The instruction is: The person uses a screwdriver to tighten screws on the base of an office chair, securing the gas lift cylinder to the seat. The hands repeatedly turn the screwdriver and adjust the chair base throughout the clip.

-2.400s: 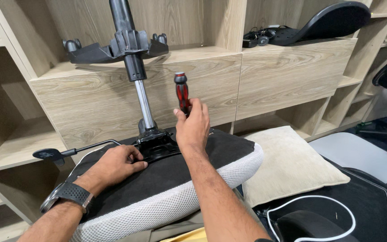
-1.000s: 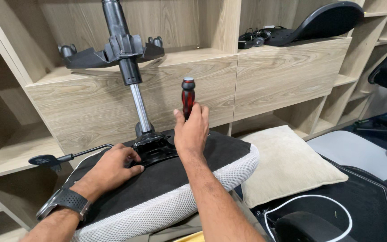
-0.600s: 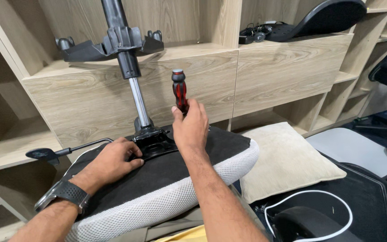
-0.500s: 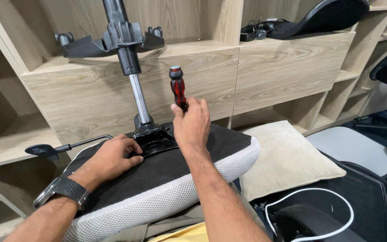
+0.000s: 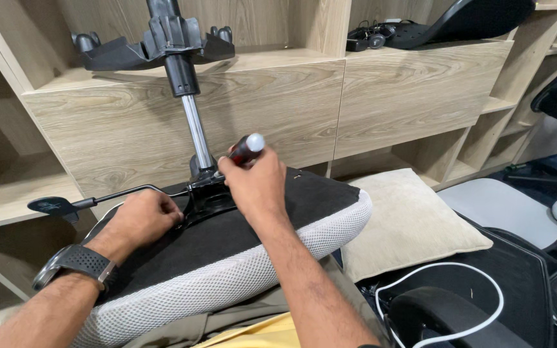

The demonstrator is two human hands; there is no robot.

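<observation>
Nearest to me, my two forearms run up from the bottom edge, a dark wristwatch (image 5: 75,263) on the left one. They reach over an upturned office chair seat (image 5: 227,277), its black underside facing up and its grey mesh edge (image 5: 240,283) curving toward me across my lap.

My left hand (image 5: 142,219) lies flat on the black underside, fingers curled against the near left edge of the black metal mechanism plate (image 5: 209,196) bolted at the seat's middle; it grasps nothing that I can see, only presses there. Just beyond its knuckles a thin lever with a flat black paddle (image 5: 53,206) sticks out to the left.

My right hand (image 5: 256,183) is closed around a screwdriver (image 5: 247,147) with a red and black handle and a pale rounded cap. The handle tilts up and to the right, out of my fist; the shaft and tip are hidden behind my fingers, down at the mechanism plate.

From the plate a chrome gas lift column (image 5: 198,132) rises to the black star base (image 5: 156,48), which rests against the wooden shelf unit (image 5: 388,90). To the right a beige cushion (image 5: 407,225) lies on the floor, with a white cable (image 5: 446,283) looped nearer me
</observation>
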